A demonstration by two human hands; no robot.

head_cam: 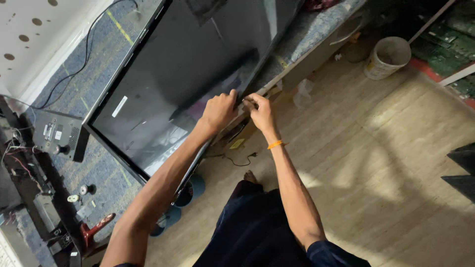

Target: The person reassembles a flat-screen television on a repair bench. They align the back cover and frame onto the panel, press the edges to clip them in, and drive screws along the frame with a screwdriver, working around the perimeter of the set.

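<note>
- Flat-screen panel (188, 74): large, dark, glossy; lies face up on the bench (99, 168), which has a blue-grey patterned cover. The panel's near long edge runs along the bench's front edge and slightly overhangs it.
- Left hand (218, 110): fingers curled, clenched over the panel's near edge about midway along it.
- Right hand (261, 110): just beside the left, fingertips pinched on the same edge; what lies between them is too small to tell. Orange band (275, 144) on the wrist.
- Black electronic box (58, 134) with knobs: on the bench near its left edge, touching the panel's corner.
- Red-handled tool (95, 228): at the bench's near left corner.
- White bucket (387, 58): on the wooden floor, well apart to the right.
</note>
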